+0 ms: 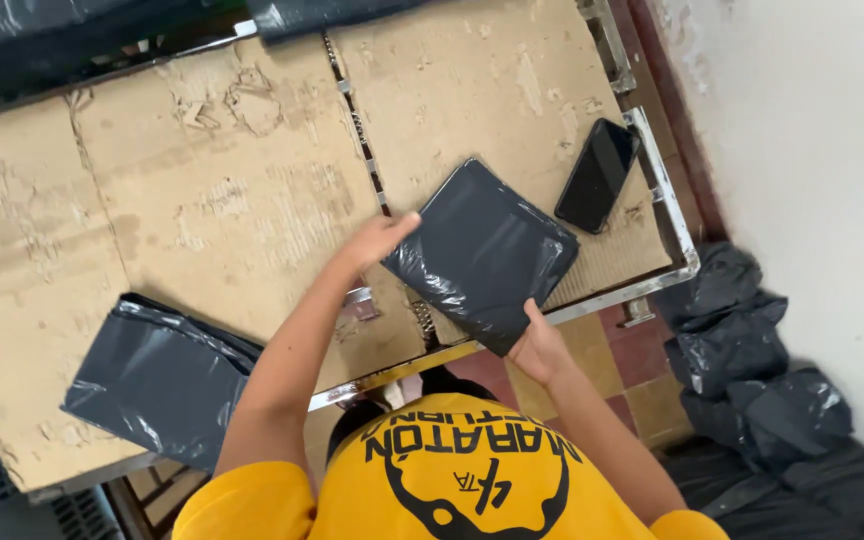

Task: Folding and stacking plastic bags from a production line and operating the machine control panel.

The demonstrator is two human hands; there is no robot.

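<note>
A worn, scuffed sheet of brown cardboard [252,200] is covering a metal-framed table [664,190], with a white wall running along the 3 o'clock side and reddish floor tiles showing beneath.

A person in a yellow shirt is working at the table's near edge, seen from above. A filled dark grey plastic mailer bag [482,250] is lying tilted near the table's 5 o'clock corner, its lower corner overhanging the metal rim.

The left hand [377,240] is resting flat, fingers extended, against the package's 9 o'clock edge, pressing rather than gripping. The right hand [537,345] is pinching the package's 6 o'clock corner, thumb on top and fingers hidden below.

A black smartphone [599,175] is lying screen-up at 2 o'clock of the package, near it but not touching. A second, flatter grey mailer [157,375] is draping over the table edge at 8 o'clock, well apart. A heap of similar dark bags [752,370] is sitting on the floor at 4 o'clock.

Judgement on handling: the film looks slick and wrinkled, so keeping the flat left palm as a stop while the right hand is steering the corner should be preventing sliding. Keeping the package weight over the cardboard, not the rim, should be reducing the risk of it tipping off; the phone lies close enough to get nudged.
</note>
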